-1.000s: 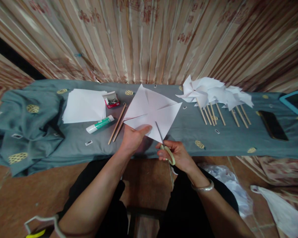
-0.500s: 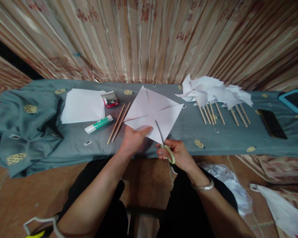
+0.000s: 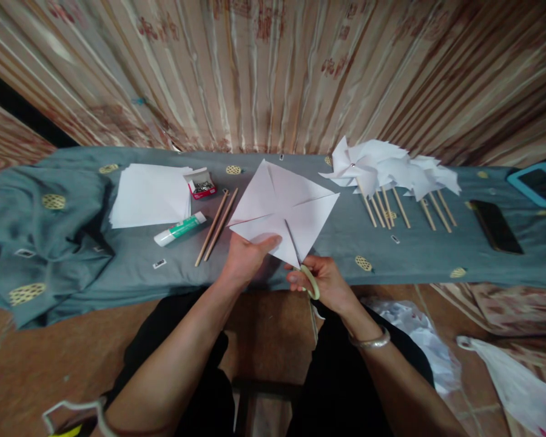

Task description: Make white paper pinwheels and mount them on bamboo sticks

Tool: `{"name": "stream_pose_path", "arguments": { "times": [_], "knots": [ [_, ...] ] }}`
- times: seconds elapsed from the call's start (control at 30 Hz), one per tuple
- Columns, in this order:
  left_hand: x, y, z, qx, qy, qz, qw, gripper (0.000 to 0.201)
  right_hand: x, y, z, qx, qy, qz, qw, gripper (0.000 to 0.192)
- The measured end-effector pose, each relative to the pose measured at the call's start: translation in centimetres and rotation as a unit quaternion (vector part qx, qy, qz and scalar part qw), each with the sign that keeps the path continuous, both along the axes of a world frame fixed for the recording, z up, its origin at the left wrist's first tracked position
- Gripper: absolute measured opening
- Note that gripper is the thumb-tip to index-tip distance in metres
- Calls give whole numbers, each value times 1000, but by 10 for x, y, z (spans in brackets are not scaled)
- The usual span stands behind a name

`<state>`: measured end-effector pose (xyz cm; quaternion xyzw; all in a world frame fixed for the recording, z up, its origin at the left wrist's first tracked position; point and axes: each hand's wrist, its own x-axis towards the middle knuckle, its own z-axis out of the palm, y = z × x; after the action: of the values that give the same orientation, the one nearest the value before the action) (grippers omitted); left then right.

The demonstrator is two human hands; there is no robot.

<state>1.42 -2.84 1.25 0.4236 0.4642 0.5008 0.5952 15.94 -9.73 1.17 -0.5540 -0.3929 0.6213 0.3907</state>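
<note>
A square sheet of white paper (image 3: 295, 188), slit inward from its corners, is held in front of me above the cloth. My left hand (image 3: 248, 258) grips its lower left edge, thumb on top and fingers underneath. My right hand (image 3: 321, 279) holds scissors (image 3: 310, 283) by their pale yellow-green handles. Their blade lies along the slit at the corner nearest me and points toward the sheet's middle. Just left of the sheet lie two wooden sticks (image 3: 216, 227).
On the grey cloth (image 3: 264, 270) at left are a paper stack (image 3: 150, 194), a red box of small metal pieces (image 3: 203, 187) and a glue stick (image 3: 180, 229). Several paper pinwheels (image 3: 386, 167), a phone (image 3: 495, 226) and a blue-framed device (image 3: 541, 185) lie right. Plastic bags (image 3: 418, 340) rest on the floor.
The paper's near corner has shifted slightly toward me and right, and the scissors' blades look more closed along the slit. Both hands keep their hold.
</note>
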Motion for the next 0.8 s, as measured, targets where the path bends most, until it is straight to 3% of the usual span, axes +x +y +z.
{"name": "stream_pose_path", "arguments": {
  "times": [0.13,0.57,0.8],
  "knots": [
    [0,-1,1,-6,-2,0,1000,30,-1,0,-1,-36,27,-36,998,47],
    [1,-1,1,-14,4,-6,1000,29,-5,3,7,-40,35,-54,997,46],
    [1,-2,2,-12,-7,-8,1000,28,-6,2,1,-43,45,-65,996,44]
  ]
}}
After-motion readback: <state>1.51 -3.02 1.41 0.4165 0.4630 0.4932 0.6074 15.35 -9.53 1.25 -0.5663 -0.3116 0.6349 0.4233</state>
